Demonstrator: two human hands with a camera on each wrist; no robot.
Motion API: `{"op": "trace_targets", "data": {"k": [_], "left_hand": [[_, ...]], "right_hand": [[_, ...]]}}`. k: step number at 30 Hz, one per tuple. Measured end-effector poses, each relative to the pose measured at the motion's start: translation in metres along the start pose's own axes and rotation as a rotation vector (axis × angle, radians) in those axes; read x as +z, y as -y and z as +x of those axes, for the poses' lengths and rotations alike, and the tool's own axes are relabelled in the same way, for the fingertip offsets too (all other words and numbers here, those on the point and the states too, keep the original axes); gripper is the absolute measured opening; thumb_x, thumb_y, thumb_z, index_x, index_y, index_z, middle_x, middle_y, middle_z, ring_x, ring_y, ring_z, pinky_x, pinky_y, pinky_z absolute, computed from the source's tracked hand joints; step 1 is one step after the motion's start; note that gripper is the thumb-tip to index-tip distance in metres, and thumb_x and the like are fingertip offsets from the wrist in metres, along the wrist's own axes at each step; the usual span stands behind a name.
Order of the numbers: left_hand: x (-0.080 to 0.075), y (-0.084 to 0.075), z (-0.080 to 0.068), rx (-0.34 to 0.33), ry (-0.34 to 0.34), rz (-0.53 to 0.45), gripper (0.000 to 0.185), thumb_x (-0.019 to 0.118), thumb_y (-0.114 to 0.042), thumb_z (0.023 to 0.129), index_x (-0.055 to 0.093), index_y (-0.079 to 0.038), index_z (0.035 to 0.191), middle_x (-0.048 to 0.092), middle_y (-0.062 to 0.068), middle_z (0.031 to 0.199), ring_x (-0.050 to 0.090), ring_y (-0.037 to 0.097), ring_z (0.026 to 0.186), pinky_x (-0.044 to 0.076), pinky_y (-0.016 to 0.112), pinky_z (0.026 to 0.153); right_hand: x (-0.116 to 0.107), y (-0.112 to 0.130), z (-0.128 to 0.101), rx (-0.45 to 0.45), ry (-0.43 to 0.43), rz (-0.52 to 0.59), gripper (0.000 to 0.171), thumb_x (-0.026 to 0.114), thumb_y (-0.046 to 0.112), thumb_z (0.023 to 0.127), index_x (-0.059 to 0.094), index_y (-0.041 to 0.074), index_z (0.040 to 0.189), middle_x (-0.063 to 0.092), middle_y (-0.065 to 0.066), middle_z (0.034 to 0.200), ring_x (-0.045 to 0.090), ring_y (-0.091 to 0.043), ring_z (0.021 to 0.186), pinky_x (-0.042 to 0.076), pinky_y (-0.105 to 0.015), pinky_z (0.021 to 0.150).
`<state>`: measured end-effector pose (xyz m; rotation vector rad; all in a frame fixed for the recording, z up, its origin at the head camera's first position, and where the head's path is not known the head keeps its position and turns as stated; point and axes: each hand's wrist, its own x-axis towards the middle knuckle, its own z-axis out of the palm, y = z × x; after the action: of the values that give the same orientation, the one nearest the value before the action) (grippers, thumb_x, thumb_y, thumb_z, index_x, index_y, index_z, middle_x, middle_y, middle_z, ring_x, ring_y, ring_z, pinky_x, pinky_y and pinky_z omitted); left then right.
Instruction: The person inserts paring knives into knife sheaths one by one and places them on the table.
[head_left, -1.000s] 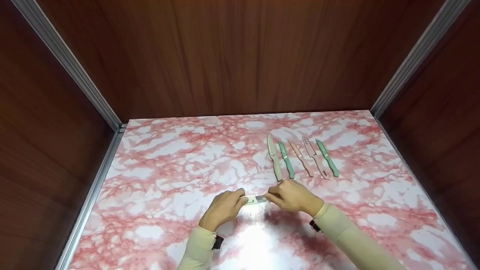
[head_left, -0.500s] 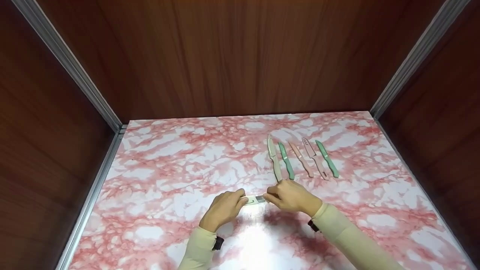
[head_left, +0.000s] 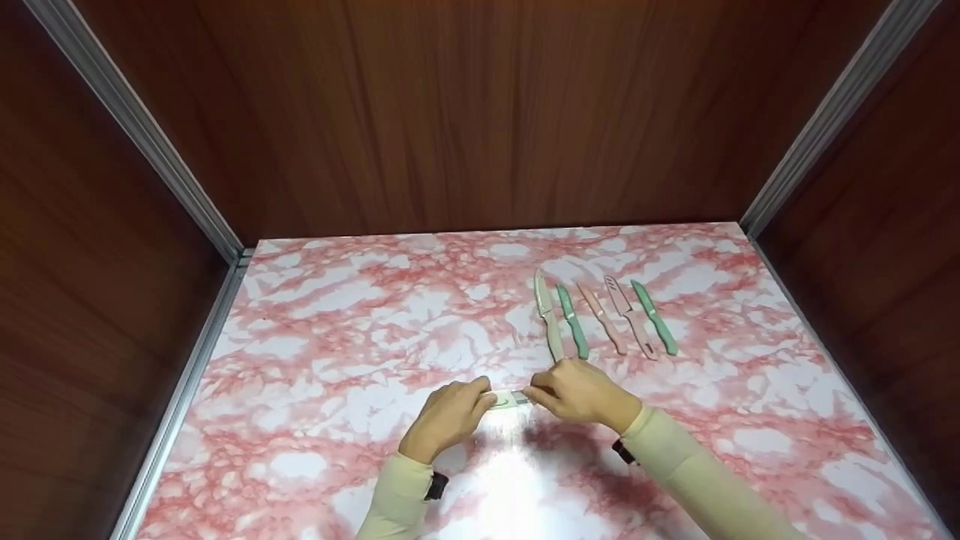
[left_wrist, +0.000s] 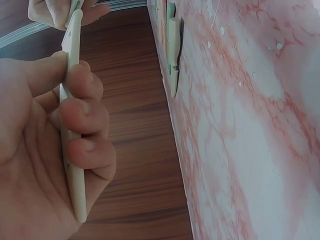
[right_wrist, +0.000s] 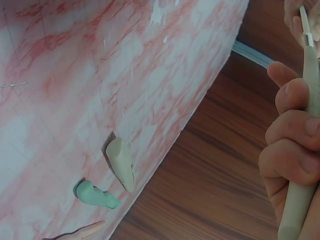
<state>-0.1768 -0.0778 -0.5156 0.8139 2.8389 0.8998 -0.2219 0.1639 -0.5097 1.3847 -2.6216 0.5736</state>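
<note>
Head view puts both hands low in the centre of the frame, meeting over the pink marble tabletop (head_left: 360,330). My left hand (head_left: 446,416) has its fingers curled round a pale sheath (left_wrist: 74,150), thumb along one edge. My right hand (head_left: 581,391) wraps the cream handle (right_wrist: 300,200) of a small knife (head_left: 514,398), whose blade shows as a short greenish strip between the two hands, its tip at the mouth of the sheath. Whether the blade is partly inside, I cannot tell. Just above and right of my right hand lie five more knives (head_left: 604,315) in a row on the tabletop, cream, green and pink, side by side and apart from one another. Dark wood panels (head_left: 480,112) fill the upper frame.
</note>
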Motion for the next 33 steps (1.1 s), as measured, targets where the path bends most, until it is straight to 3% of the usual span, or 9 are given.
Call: {"op": "trace_targets", "data": {"k": [14,33], "left_hand": [[-0.0009,-0.0018,0.0028,0.007,-0.011,-0.011,0.025,0.045,-0.027,0.101,0.042,-0.015,0.079,0.032,-0.010,0.061,0.029,0.004,0.049,0.028,0.020,0.047],[-0.0022,-0.0039,0.0055,0.005,-0.031,0.015,0.025,0.046,-0.028,0.101,0.041,-0.015,0.079,0.031,-0.010,0.061,0.029,0.005,0.050,0.028,0.022,0.048]], "right_hand": [[-0.0013,0.0017,0.0045,-0.017,-0.027,-0.014,0.040,0.053,0.032,0.097,0.042,0.022,0.060,0.027,0.015,0.052,0.024,0.003,0.043,0.023,-0.017,0.042],[-0.0016,0.0034,0.0091,-0.044,-0.044,-0.063,0.040,0.053,0.032,0.097,0.041,0.022,0.061,0.026,0.015,0.052,0.028,0.000,0.044,0.026,-0.019,0.044]]}}
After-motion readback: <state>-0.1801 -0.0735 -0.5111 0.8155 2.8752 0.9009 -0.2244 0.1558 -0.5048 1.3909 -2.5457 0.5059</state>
